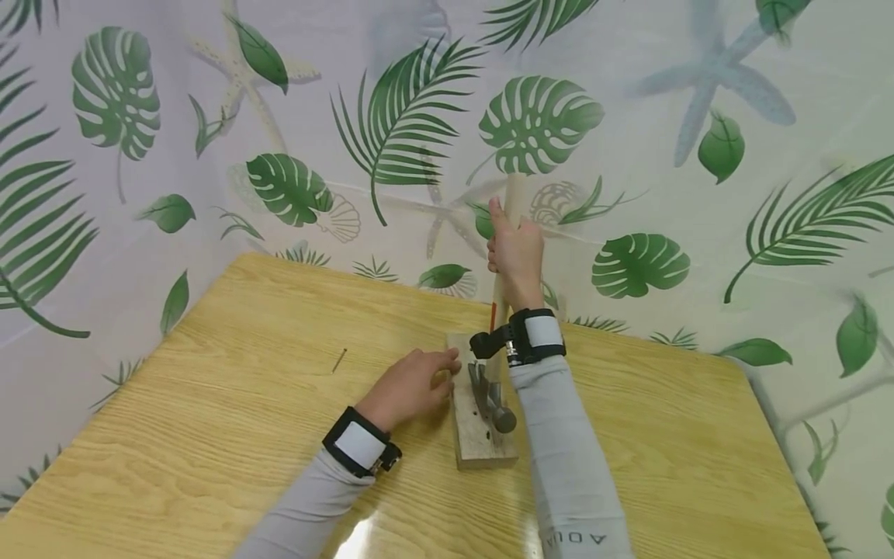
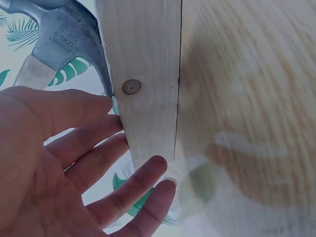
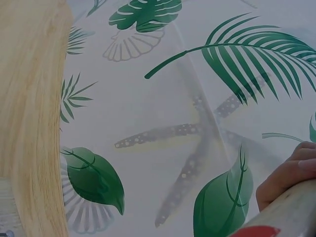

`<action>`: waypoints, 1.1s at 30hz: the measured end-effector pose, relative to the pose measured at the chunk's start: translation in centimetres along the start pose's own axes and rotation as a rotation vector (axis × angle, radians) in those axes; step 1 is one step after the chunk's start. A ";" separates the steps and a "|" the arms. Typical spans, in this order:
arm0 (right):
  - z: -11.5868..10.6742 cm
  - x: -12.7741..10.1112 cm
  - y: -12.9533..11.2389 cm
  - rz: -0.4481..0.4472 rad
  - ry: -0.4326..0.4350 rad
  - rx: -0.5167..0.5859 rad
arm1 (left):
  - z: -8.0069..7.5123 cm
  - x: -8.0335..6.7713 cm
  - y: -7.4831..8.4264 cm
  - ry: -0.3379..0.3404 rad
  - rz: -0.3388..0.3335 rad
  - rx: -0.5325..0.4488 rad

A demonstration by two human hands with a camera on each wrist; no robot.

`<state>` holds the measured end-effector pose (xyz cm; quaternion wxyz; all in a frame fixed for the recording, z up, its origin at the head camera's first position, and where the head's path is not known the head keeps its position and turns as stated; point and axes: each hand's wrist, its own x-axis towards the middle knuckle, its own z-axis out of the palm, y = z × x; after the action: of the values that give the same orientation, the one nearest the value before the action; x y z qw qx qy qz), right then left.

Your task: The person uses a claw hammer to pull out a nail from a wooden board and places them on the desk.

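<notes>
My right hand (image 1: pixel 518 252) grips the wooden handle of a claw hammer (image 1: pixel 503 419), which points upward and away. The hammer's metal head is down on a small wooden board (image 1: pixel 475 458); whether the claw holds a nail is hard to see. In the right wrist view, the fingers of my right hand (image 3: pixel 291 170) wrap the handle (image 3: pixel 286 212) near a red mark. My left hand (image 1: pixel 412 384) is at the board's left side. The left wrist view shows its fingers loosely extended along the board (image 2: pixel 148 49), fingertips at its edge, beside the hammer head (image 2: pixel 61 37).
A loose nail (image 1: pixel 339 360) lies on the yellow wood-grain table (image 1: pixel 230 396), left of the board. Behind the table hangs a pale cloth (image 1: pixel 433 116) printed with leaves and starfish. A few dark holes or spots mark the board's top.
</notes>
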<state>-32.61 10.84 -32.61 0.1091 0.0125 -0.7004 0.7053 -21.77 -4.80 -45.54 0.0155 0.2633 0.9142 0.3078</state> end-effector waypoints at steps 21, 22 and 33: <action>1.1 -2.0 -2.7 -0.095 -0.009 -0.027 | 0.2 -0.1 0.1 -0.004 -0.016 0.012; 1.0 -2.2 -2.8 -0.102 -0.008 -0.027 | 0.2 -0.1 0.1 -0.006 -0.017 0.014; -0.5 -5.1 -1.0 -0.410 0.046 0.032 | 0.5 -0.1 0.1 -0.001 -0.016 0.023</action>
<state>-27.39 10.68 -32.51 0.2662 0.1403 -0.6691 0.6796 -21.60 -4.50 -45.90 0.0155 0.2561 0.9197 0.2972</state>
